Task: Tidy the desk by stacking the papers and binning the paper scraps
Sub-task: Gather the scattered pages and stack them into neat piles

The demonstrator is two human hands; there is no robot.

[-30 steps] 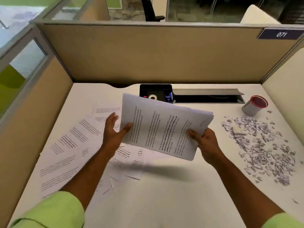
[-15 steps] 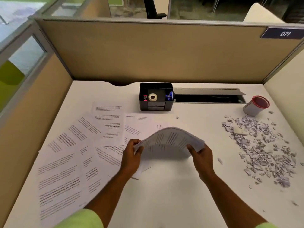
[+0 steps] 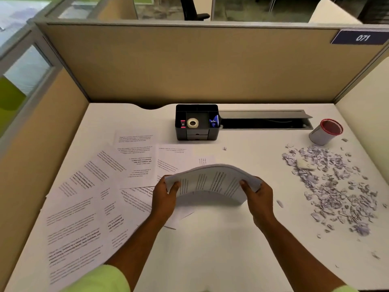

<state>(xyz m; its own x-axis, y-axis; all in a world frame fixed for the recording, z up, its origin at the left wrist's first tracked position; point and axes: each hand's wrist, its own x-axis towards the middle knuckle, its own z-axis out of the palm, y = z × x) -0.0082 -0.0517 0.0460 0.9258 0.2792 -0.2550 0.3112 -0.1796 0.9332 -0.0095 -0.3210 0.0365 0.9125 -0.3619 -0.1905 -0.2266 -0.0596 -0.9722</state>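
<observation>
I hold a stack of printed papers (image 3: 211, 179) low over the middle of the white desk (image 3: 210, 249), bowed upward between my hands. My left hand (image 3: 165, 197) grips its left edge and my right hand (image 3: 257, 196) grips its right edge. Several loose printed sheets (image 3: 88, 199) lie spread and overlapping on the left half of the desk. A heap of small paper scraps (image 3: 336, 188) covers the right side. A small bin with a red rim (image 3: 325, 132) lies tilted just behind the scraps.
A black desk organiser (image 3: 196, 122) with a tape roll stands at the back centre, next to an open cable slot (image 3: 265, 121). Beige partition walls (image 3: 189, 64) close the desk in at the back and both sides. A few stray scraps (image 3: 280, 203) lie near my right hand.
I brought the stack down from chest height to just above the desk, and it now bows upward between my hands. The sheets on the left have not moved.
</observation>
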